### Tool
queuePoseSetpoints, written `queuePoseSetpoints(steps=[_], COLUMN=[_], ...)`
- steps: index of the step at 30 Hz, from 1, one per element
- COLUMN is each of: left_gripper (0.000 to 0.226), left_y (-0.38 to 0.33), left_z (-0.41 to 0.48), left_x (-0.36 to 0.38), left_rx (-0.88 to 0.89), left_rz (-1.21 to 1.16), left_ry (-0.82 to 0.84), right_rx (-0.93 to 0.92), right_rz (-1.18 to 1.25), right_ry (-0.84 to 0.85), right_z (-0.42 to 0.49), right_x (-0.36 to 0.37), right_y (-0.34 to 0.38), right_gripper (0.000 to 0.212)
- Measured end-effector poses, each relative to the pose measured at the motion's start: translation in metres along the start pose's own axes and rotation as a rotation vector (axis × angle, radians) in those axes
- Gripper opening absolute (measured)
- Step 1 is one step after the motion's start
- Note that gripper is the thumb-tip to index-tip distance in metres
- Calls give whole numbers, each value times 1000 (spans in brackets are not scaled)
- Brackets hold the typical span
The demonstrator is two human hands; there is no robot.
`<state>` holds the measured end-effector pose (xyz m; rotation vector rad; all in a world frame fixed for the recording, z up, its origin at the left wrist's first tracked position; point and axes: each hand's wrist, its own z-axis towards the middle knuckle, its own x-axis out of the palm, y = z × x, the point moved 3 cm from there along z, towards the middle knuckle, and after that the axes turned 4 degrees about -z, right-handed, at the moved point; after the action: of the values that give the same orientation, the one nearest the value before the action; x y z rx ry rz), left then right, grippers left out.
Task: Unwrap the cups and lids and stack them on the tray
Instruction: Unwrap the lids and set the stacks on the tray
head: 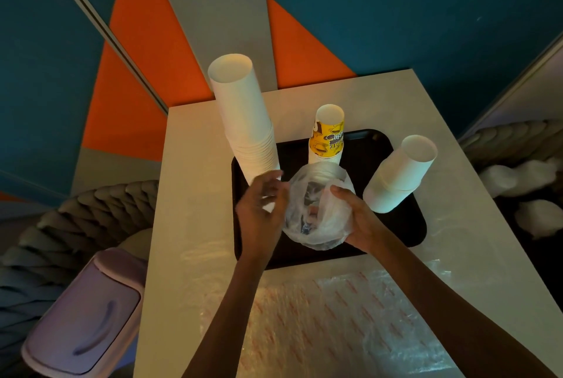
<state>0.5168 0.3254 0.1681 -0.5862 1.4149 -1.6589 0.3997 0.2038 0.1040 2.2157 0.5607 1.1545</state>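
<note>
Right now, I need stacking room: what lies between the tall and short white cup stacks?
Head view: the yellow printed cups and the plastic bag gripped by the right hand.

A lilac swing-lid bin (82, 313) stands beside the white table (195, 194), near a grey braided cushion (61, 225).

Tall cup stack (243, 121): white
Printed cup stack (327, 138): yellow, dark print
Tray (406, 226): black
Plastic bag (318, 219): clear
Flat wrapper (335, 319): clear, red lettering
Bin (82, 313): lilac
</note>
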Motion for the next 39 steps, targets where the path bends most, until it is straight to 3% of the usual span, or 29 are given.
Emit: queuePoseSetpoints(steps=[5,12,17,23,39], left_gripper=[35,51,38,36,36], left_y=[-8,-10,-14,-16,-17], left_z=[-20,-30,-30,-31,-39], left_x=[23,37,41,38,41], left_rx=[-53,-204,-219,-227,-196], left_rz=[-35,-6,25,61,123], left_ry=[274,249,219,206,268], right_rx=[-30,37,38,1,67], right_rz=[1,-89,-63,53,-108], right_ry=[60,-67,-77,-49,-81], right_z=[-9,-17,-21,-30,-36], right_x=[10,15,15,15,18], right_y=[8,10,9,11,13], right_gripper=[99,92,117,77,60])
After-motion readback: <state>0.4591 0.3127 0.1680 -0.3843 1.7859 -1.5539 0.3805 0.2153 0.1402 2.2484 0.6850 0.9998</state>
